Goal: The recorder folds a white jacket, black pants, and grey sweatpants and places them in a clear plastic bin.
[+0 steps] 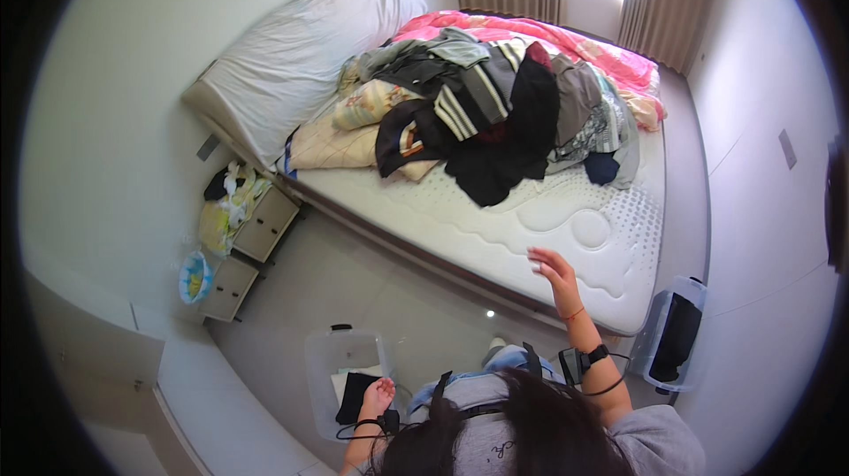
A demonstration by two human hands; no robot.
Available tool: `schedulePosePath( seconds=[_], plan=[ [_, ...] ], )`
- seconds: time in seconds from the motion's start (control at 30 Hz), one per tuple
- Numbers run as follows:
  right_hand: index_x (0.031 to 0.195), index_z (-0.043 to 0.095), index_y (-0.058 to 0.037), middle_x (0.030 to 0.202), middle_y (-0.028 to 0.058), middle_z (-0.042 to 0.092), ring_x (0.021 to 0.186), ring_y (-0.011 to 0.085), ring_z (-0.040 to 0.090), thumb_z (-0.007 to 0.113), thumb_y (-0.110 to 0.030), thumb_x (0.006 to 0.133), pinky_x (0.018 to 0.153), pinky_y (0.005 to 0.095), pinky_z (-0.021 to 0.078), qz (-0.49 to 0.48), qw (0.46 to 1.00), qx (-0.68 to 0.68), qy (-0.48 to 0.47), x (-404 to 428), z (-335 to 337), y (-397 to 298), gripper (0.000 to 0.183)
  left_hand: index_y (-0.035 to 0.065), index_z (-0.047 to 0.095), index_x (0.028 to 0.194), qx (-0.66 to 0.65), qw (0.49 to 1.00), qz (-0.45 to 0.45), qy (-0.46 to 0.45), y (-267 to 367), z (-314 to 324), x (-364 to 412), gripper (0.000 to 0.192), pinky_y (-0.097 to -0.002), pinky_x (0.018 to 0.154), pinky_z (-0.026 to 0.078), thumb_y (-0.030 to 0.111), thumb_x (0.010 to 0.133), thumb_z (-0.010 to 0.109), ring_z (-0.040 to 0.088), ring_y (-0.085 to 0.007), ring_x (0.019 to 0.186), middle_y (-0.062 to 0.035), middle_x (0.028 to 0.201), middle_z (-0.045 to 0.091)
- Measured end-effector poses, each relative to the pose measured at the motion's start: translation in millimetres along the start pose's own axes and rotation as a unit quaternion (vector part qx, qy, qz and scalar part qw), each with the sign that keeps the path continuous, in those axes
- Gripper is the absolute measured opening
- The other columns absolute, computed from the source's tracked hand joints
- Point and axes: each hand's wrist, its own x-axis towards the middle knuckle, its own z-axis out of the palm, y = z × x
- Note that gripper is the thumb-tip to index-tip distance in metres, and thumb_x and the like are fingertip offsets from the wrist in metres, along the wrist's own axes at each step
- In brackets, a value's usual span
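Observation:
My right hand (pixel 554 273) is raised, holding nothing, with its fingers extended and a little apart. In the picture it overlaps the near edge of a bare white mattress (pixel 557 217); whether it touches the mattress I cannot tell. A heap of clothes lies farther back, with a black garment (pixel 504 144) and a striped knit garment (pixel 474 101) on top. Low on the left, my left hand (pixel 379 395) holds nothing, fingers loosely curled. It appears beside folded black cloth (pixel 356 396) inside a clear plastic storage box (pixel 317 370) on the floor.
A second clear box (pixel 696 336) with dark cloth stands right of the bed. Two small nightstands (pixel 266 220) and a bag-lined bin (pixel 194 277) are at the left. A pink quilt (pixel 597 51) and a large cushion-like headboard (pixel 312 45) lie behind. A white cabinet (pixel 219 403) borders the lower left.

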Motion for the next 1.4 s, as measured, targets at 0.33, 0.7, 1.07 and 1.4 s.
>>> schedulePosePath(
  seconds=[0.33,0.7,1.07,1.4],
  plan=[
    [0.104,0.058,0.0019,0.110,0.0146,0.058,0.097,0.0285,0.057,0.045,-0.022,0.091,0.081,0.0376,0.0467,-0.666,0.609,-0.254,-0.349,65,115,-283,0.030,0.0076,0.052,0.095,-0.043,0.998,-0.040,-0.038,30,48,109,0.012,-0.0405,0.081,0.047,0.009,0.084,0.048,0.059,-0.0232,0.089,-0.0089,0.093,0.062],
    [0.117,0.061,-0.0195,0.091,-0.0064,0.064,0.071,0.0097,0.056,0.043,-0.030,0.088,0.064,0.0167,0.0478,-0.558,0.660,-0.478,0.157,169,196,-254,0.036,0.0085,0.058,0.079,0.324,0.920,-0.220,-0.011,151,119,147,0.016,-0.0321,0.054,0.044,0.018,0.085,0.046,0.056,-0.0182,0.062,-0.0056,0.073,0.062],
    [0.112,0.062,-0.0151,0.093,-0.0030,0.067,0.079,0.0053,0.063,0.039,-0.032,0.095,0.062,0.0261,0.0513,-0.634,0.385,-0.670,-0.032,303,165,-274,0.033,0.0051,0.058,0.056,0.646,0.763,0.006,0.018,403,456,348,0.031,-0.0316,0.039,0.041,0.016,0.081,0.042,0.050,-0.0170,0.041,-0.0086,0.053,0.057],
    [0.117,0.052,0.0024,0.126,0.0265,0.045,0.087,0.0311,0.062,0.059,0.007,0.079,0.068,0.0328,0.0521,-0.059,0.633,-0.739,0.224,283,107,-203,0.038,0.0039,0.057,0.097,0.526,0.505,0.601,-0.327,346,960,340,0.029,-0.0368,0.083,0.044,0.011,0.070,0.066,0.055,-0.0298,0.095,-0.0139,0.097,0.058]
  ],
)
